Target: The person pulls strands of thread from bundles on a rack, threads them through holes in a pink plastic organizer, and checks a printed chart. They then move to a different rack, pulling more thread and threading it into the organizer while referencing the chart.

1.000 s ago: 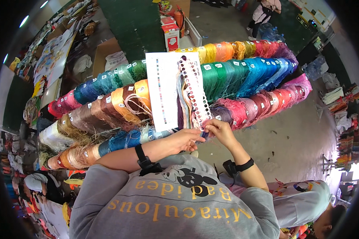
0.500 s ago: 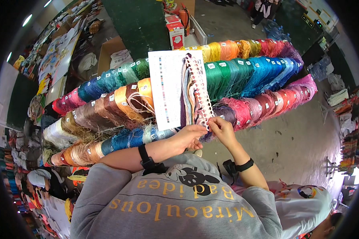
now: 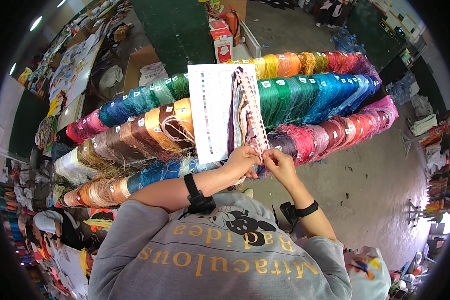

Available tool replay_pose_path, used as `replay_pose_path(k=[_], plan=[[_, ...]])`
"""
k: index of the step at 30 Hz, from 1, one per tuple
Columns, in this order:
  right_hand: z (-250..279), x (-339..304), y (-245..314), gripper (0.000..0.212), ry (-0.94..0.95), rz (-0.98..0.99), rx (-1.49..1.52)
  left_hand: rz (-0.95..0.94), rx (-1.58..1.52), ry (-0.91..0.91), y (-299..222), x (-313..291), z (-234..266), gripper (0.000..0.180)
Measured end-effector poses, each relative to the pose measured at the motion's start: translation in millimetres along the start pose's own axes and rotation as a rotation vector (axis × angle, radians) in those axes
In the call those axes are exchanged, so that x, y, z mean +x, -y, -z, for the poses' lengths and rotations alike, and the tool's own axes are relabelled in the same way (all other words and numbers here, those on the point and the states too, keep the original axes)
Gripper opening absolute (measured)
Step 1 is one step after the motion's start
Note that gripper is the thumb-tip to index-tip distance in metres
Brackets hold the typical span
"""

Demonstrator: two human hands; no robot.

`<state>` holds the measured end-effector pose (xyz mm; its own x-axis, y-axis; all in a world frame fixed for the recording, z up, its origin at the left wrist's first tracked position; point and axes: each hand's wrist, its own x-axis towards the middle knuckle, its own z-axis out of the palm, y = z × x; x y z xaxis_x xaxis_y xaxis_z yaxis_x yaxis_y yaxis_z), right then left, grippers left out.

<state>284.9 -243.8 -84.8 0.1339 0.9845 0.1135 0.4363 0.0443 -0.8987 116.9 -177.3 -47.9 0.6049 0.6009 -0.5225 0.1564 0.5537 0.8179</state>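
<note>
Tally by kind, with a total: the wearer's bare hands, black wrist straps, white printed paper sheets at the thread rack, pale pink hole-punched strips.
Bare hands: 2, left hand and right hand
Black wrist straps: 2, left strap and right strap
White printed paper sheet: 1
Pale pink hole-punched strip: 1
Total: 6

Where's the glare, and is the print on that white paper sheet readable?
Head view: glare washes out the lower right edge; white tube-shaped ceiling lights glow upper left; print on the white rectangular paper sheet is too small to read; edges bend near the rim.
</note>
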Motion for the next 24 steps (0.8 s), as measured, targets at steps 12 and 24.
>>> replay_pose_path(k=[12,24], plan=[[5,9,1,0.017,0.181,-0.100,0.165,-0.127,0.360,-0.031,-6,0,20,0.018],[4,7,5,0.013,0.146,-0.138,0.381,-0.007,-0.282,0.501,-59,-19,60,0.043]])
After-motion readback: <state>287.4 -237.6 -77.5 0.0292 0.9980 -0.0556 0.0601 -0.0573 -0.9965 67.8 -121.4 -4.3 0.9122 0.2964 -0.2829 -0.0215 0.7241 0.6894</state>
